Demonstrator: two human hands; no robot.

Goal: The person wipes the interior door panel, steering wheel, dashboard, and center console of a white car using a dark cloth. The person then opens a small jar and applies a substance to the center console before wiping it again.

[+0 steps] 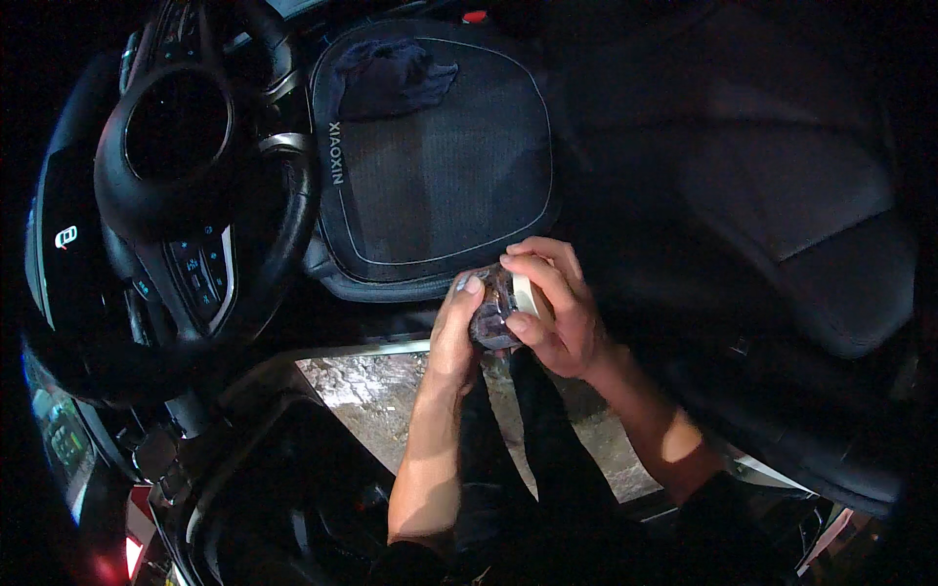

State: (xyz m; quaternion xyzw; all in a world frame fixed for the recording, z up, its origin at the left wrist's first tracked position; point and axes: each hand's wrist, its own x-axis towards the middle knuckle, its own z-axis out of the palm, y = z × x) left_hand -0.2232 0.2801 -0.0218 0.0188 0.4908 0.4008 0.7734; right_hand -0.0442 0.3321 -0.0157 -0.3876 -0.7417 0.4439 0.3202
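Note:
Both hands are around a small dark, glossy object (492, 322) with clear, shiny parts; what it is cannot be told. My left hand (458, 311) grips its left side, thumb on top. From the right, my right hand (560, 308) holds the object and a pale, cream-coloured piece (525, 294) at its right side, fingers curled over it. Whether the pale piece is joined to the dark object cannot be told. Just beyond the hands lies a dark padded seat cushion (454, 183) with light piping, and a crumpled dark cloth (396, 77) rests on its far end.
A car's steering wheel (297, 198) stands at the left, in front of the dashboard. To the right is the dark seat backrest (791, 198). Below the hands, rough ground (366, 395) shows past the door sill (381, 349). An open car door (293, 469) is at the lower left.

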